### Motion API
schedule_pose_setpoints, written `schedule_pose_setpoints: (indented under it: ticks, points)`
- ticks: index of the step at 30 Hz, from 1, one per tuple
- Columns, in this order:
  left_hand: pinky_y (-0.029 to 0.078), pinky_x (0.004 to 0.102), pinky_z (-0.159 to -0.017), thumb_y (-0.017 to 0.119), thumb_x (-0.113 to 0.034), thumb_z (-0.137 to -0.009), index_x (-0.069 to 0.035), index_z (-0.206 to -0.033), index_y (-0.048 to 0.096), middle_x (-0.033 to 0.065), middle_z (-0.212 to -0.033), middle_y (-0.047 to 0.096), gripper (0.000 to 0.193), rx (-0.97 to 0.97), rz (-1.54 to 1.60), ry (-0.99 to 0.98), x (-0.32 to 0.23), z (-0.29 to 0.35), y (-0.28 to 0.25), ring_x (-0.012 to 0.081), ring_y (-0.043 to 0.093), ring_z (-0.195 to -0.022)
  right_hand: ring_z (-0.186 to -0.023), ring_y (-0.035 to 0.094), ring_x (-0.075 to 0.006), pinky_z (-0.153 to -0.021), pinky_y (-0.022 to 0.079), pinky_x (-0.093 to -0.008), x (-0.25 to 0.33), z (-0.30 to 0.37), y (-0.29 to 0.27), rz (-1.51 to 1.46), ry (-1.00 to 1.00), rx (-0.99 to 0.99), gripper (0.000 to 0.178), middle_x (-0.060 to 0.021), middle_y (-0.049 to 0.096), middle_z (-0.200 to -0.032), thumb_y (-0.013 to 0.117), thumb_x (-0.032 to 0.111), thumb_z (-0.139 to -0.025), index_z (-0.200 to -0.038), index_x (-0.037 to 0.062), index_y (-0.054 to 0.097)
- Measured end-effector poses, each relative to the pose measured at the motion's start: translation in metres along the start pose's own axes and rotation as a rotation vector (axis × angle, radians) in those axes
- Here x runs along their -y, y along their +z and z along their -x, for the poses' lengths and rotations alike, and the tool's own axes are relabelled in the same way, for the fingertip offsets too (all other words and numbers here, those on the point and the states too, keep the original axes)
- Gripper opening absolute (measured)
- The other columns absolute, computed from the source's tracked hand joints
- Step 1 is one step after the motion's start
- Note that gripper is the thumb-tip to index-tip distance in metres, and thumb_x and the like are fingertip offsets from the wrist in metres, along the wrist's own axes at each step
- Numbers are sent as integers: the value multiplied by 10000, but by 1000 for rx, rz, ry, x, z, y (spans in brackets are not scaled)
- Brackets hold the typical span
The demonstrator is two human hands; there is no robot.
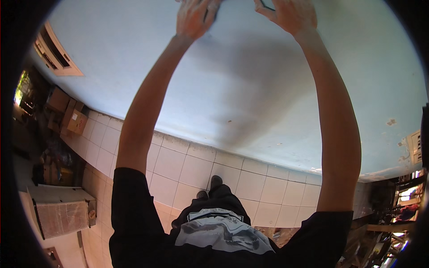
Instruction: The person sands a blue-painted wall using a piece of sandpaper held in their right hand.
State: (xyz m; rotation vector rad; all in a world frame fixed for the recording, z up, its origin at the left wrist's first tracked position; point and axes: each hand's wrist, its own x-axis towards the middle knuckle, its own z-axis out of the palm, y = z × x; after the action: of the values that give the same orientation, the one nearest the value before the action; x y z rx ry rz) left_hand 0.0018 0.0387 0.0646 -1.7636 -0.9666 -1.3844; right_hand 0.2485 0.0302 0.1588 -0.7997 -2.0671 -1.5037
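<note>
Plainly, left hand [195, 18] and right hand [295, 18] apart at one blue wall [257, 96] ahead

Both reach the upper edge; whether they grip anything, I cannot tell. Two shoes [216, 179] show below; at left, two or more cardboard boxes [77, 121], contents hidden.
</note>
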Motion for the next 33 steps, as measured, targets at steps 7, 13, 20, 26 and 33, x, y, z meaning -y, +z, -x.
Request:
schedule_pose_setpoints:
  ticks: [7, 13, 20, 26, 33]
  points:
    - [188, 573, -1239, 408, -254, -1090, -42, -1564, 397, 173, -1672, 282, 519, -100, 2, -17, -8, -35, -7, 407, 254, -1538, -1563, 184, -187, -1322, 112, -452, 3, -1, -5, -58, 30, 3, 1044, 34, 230, -1684, 742, 650, -796, -1625, 287, 222]
    - [188, 547, -1246, 397, -266, -1098, -44, -1560, 405, 187, -1666, 286, 512, -8, -40, 28, -1, -35, -16, 395, 248, -1542, -1565, 175, -182, -1323, 112, -448, 2, -3, -2, -21, 33, -5, 1047, 39, 223, -1687, 747, 643, -793, -1626, 294, 217]
    - [158, 591, -1241, 387, -288, -1106, -27, -1527, 456, 216, -1665, 270, 500, -88, 27, -7, -14, -27, -5, 392, 212, -1554, -1561, 188, -189, -1323, 114, -449, 4, -1, -3, -11, 39, -13, 982, 36, 242, -1680, 726, 611, -821, -1616, 282, 253]
    - [150, 567, -1255, 388, -274, -1104, -57, -1558, 413, 191, -1676, 253, 504, -123, 83, -35, 4, -69, -26, 374, 202, -1560, -1556, 205, -190, -1320, 129, -450, 6, -4, -6, -20, 35, -9, 965, 29, 256, -1675, 730, 608, -817, -1606, 274, 288]
    - [152, 593, -1242, 357, -279, -1107, 16, -1581, 323, 219, -1683, 214, 558, -16, 10, -59, -15, -9, 0, 448, 169, -1551, -1551, 221, -197, -1316, 145, -453, 2, 0, -5, -9, 28, -16, 985, 21, 265, -1670, 737, 627, -804, -1607, 277, 286]
